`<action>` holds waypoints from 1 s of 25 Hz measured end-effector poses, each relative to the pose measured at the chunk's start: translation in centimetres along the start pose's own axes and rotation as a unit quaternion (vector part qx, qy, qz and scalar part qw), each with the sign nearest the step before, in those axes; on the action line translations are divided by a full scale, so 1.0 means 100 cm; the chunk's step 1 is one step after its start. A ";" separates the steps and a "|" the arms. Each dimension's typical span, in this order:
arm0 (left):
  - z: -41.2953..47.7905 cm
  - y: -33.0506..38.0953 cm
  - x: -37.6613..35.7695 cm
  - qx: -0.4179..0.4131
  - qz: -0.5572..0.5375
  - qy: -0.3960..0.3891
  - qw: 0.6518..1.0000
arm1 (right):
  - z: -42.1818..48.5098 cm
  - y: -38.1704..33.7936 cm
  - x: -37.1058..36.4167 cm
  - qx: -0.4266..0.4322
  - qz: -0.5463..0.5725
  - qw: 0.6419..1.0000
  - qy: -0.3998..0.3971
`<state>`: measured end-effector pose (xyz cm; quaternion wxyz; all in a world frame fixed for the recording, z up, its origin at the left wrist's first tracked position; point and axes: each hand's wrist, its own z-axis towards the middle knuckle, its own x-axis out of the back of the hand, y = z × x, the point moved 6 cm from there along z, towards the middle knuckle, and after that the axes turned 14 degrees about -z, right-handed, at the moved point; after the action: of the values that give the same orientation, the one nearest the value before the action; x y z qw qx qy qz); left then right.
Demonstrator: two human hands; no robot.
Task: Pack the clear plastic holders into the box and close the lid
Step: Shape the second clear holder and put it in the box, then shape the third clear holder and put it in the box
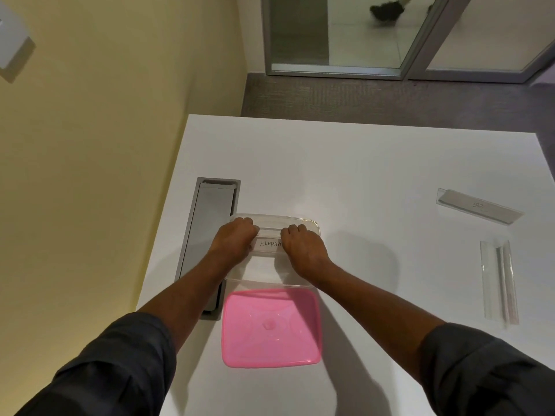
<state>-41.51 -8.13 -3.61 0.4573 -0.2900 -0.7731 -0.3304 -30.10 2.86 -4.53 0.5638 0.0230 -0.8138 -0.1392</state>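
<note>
Holder (268, 244) label half behind hands

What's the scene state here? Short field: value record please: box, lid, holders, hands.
box: clear plastic box, open, on white table
lid: pink lid, off, flat on the table on the near side of the box
holder in box: labelled holder, handwriting partly hidden, held at the box by both hands
holders outside: two, on the table at right, far holder and near holder
left hand: closed on the labelled holder's left end
right hand: closed on its right end
task: unfinished, lid not on
</note>
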 end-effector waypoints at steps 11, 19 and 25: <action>0.008 -0.001 -0.016 -0.002 0.016 -0.001 1.000 | 0.005 -0.006 -0.007 -0.013 -0.013 1.000 0.018; -0.002 0.008 -0.009 -0.007 -0.017 0.042 0.999 | -0.013 0.005 0.009 -0.008 0.059 0.994 0.087; -0.007 0.061 0.032 -0.012 -0.221 0.130 0.967 | -0.060 0.065 0.037 -0.062 0.212 0.952 0.213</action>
<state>-37.89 -4.52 1.02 0.4659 -0.0720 -0.7478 -0.4674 -25.15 7.20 2.40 0.7407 -0.1560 -0.6509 -0.0587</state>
